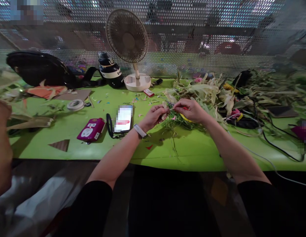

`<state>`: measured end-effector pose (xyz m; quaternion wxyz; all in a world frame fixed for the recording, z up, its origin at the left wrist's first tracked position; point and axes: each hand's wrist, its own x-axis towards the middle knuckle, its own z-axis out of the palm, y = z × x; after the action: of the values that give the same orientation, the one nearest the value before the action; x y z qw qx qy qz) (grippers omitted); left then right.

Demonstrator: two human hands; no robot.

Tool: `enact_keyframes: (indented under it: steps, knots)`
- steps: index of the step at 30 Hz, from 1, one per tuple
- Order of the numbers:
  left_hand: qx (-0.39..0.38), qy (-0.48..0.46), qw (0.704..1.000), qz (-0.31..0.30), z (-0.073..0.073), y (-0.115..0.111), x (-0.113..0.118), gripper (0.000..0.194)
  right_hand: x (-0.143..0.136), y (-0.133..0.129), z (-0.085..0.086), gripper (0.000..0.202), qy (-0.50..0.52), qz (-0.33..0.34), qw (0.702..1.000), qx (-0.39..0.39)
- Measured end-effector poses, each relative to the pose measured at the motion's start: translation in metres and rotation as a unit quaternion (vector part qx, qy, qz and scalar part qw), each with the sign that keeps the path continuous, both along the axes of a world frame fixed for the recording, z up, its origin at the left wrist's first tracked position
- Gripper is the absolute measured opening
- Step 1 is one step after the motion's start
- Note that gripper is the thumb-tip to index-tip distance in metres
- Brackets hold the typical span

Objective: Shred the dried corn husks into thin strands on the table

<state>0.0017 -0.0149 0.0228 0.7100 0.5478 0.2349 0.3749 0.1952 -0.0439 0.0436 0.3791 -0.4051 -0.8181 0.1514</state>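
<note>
Near the middle of the green table, my left hand (156, 116) is closed in a pinch on a pale dried husk piece (165, 106). Close on its right, my right hand (189, 110) has its fingers pressed together at the same small piece, with something red and yellow (185, 115) under its palm. What the right fingertips grip is too small to make out. Thin green strands (176, 123) lie just below both hands. A large heap of pale husks (207, 92) spreads behind and to the right.
A fan (137, 82), a black bottle (112, 74) and a black bag (41, 69) stand along the mesh. Left of my hands lie a lit phone (123, 119), purple case (91, 130) and tape roll (76, 105). Cables (273, 144) cross the right; another person's arm (2, 148) is far left.
</note>
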Motion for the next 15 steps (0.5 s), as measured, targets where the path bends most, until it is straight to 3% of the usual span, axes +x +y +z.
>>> enact_keyframes:
  steps: [5, 9, 12, 15]
  knots:
    - [-0.057, -0.015, 0.998, 0.034, 0.010, 0.010, -0.008, 0.022, 0.012, 0.009, -0.001, 0.026, 0.072, -0.040, 0.996, -0.044]
    - [-0.136, -0.128, 0.970, 0.155, 0.015, 0.026, -0.014, 0.019, 0.024, 0.018, -0.005, 0.026, 0.105, -0.121, 0.987, -0.022]
    - [-0.189, -0.127, 0.949, 0.216, 0.009, 0.032, -0.010, 0.016, 0.021, 0.018, -0.012, 0.020, -0.029, -0.140, 0.990, 0.000]
    - [-0.206, -0.100, 0.942, 0.245, 0.001, 0.034, -0.006, 0.016, 0.011, 0.015, -0.021, 0.020, -0.201, -0.134, 0.970, 0.014]
